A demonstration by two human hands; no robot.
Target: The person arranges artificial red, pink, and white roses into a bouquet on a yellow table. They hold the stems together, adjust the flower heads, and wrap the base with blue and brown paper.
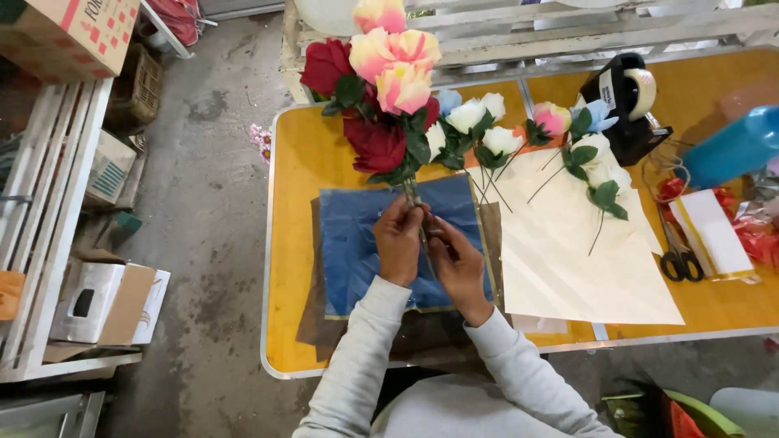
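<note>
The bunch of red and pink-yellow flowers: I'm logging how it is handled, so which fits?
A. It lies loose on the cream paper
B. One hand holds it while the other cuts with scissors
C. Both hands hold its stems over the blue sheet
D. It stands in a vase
C: the left hand and right hand both close on the stems of the bunch above the blue sheet; the scissors lie untouched.

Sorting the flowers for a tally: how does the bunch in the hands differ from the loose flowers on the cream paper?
The held bunch is red and pink-yellow, gathered, with both hands on its stems; the loose flowers are mostly white, spread out, lying untouched. Both have green leaves.
</note>
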